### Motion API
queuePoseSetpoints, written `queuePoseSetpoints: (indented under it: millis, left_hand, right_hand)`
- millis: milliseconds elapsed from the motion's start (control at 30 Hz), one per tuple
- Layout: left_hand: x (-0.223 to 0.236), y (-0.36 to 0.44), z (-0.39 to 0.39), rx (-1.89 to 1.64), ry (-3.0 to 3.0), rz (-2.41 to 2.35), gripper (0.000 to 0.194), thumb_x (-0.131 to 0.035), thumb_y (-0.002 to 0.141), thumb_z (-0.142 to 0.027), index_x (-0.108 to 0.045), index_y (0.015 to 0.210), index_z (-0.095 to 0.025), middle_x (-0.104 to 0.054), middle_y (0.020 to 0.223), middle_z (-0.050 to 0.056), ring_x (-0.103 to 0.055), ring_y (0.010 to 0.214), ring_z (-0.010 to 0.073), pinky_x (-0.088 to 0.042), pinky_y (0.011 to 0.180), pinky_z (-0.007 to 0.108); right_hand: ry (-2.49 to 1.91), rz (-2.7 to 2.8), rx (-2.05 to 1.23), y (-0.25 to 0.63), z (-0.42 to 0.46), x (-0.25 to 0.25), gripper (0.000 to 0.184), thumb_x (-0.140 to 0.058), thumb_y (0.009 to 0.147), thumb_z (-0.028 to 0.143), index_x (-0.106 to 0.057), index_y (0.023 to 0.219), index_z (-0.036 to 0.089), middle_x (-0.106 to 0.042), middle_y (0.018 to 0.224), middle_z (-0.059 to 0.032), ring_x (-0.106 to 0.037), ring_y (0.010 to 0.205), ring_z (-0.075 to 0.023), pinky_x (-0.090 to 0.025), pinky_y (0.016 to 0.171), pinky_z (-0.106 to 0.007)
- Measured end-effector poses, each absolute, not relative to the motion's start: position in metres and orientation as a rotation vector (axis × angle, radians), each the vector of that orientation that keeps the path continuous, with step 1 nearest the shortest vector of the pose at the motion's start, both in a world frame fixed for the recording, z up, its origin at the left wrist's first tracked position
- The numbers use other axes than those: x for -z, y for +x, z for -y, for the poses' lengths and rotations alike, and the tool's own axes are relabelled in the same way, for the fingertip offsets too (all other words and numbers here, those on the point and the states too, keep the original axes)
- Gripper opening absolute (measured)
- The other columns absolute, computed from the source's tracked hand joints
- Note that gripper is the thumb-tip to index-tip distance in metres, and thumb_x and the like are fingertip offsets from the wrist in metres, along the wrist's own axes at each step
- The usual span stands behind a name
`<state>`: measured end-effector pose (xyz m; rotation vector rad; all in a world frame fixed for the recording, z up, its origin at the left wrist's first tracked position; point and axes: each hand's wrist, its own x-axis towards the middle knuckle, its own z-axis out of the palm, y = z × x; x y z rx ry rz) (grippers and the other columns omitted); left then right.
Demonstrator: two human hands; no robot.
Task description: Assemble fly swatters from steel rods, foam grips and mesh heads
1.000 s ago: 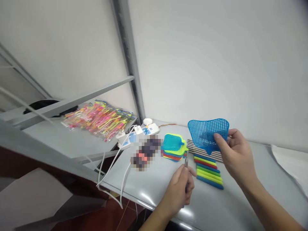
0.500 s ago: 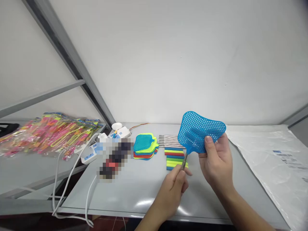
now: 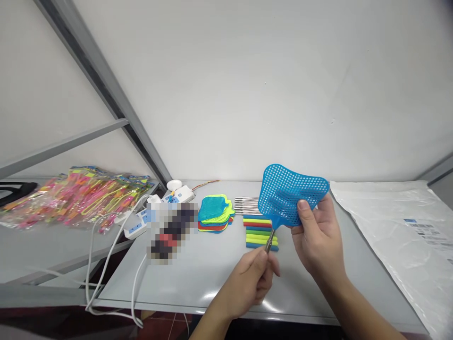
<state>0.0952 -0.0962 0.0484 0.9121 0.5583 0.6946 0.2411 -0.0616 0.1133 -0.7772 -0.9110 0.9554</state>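
Observation:
Between my two hands is a blue perforated fly swatter head [image 3: 283,189], bent a little and raised above the table. My right hand [image 3: 318,231] pinches its right edge, thumb in front and fingers behind. A metal rod [image 3: 270,241] meets the neck of the swatter head, and my left hand [image 3: 251,278] is closed around the rod's lower part. Behind them lie several coloured handle tubes [image 3: 260,238] in a row, partly covered by the swatter head and rod. Several metal rods [image 3: 246,206] lie side by side beyond the tubes. A stack of coloured swatter heads [image 3: 214,212] sits to their left.
Power strips [image 3: 136,227] with white cables [image 3: 102,264] stand at the table's left. A blurred-out dark and red object [image 3: 173,233] lies near them. Bagged colourful goods [image 3: 88,196] cover the left surface. White plastic sheeting [image 3: 382,226] lies along the right side.
My left hand has shifted slightly down and left along the rod. The swatter head stays in my right hand, nearly still. The whole view has turned a little.

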Motion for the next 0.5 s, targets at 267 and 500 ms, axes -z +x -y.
queuePoseSetpoints:
  millis: [267,500]
  left_hand:
    - [-0.058,0.085,0.1,-0.673,0.91,-0.629,0.04,-0.038,0.094,-0.056,-0.043,0.078,-0.02,-0.025,0.051,-0.01,-0.015,0.037,0.0051,-0.009,0.033,0.018]
    - [-0.082,0.072,0.108,-0.737,1.415,-1.074,0.041,-0.031,0.098,-0.051,-0.039,0.072,-0.02,-0.037,0.06,-0.004,-0.033,0.053,0.0102,-0.022,0.05,0.024]
  right_hand:
    - [-0.808,0.814,-1.083,0.228,0.066,-0.104,0.025,-0.057,0.091,0.034,-0.052,0.114,0.03,-0.063,0.115,-0.0043,-0.063,0.102,-0.0202,-0.057,0.074,-0.033]
    - [-0.832,0.735,-1.068,0.211,0.08,-0.109,0.025,-0.058,0.09,0.035,-0.051,0.113,0.03,-0.064,0.112,-0.0032,-0.066,0.092,-0.0176,-0.057,0.073,-0.032]
